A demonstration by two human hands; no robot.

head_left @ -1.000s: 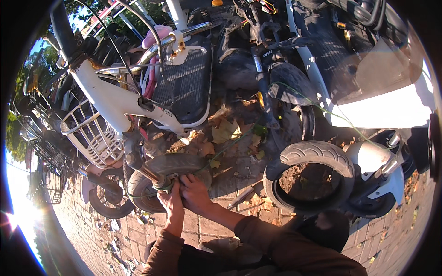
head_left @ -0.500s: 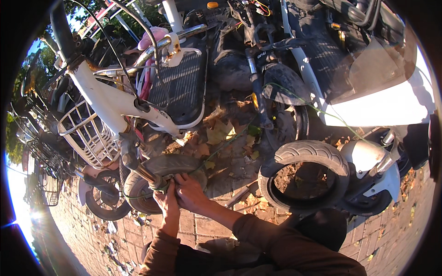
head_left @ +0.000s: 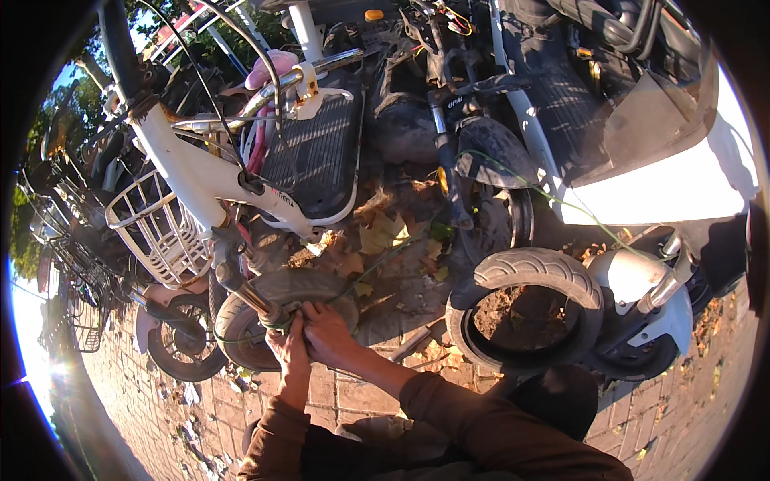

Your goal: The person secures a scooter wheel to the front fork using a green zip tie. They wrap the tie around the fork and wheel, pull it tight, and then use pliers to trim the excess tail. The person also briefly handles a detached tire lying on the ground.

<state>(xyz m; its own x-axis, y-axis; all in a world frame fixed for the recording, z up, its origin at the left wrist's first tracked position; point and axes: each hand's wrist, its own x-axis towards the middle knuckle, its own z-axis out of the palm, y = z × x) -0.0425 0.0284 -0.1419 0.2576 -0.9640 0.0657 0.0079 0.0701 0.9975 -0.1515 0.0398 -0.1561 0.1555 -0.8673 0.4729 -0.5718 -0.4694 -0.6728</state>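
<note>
My left hand (head_left: 289, 349) is closed by the lower end of a white bike's fork leg (head_left: 255, 300), its fingertips pinched on a thin green cord (head_left: 277, 325) that wraps there. Pressed against it, my right hand (head_left: 327, 333) is closed too, thumb and fingers bent at the same spot; what lies between them is hidden. Just behind both hands is a worn tyre (head_left: 237, 325) on a wheel, partly covered by the fork and my fingers. The cord also runs off to the upper right, across the leaves toward a dark fork.
A loose tyre (head_left: 591, 301) leans to my right, by a white scooter (head_left: 658, 188). Ahead stands a ribbed black footboard (head_left: 313, 148). A white wire basket (head_left: 152, 228) hangs at left, with more bikes beyond. Dry leaves (head_left: 381, 234) litter the brick paving.
Both hands stay at the fork end, with only slight finger movement. The whole view has shifted a little; nothing else has visibly moved.
</note>
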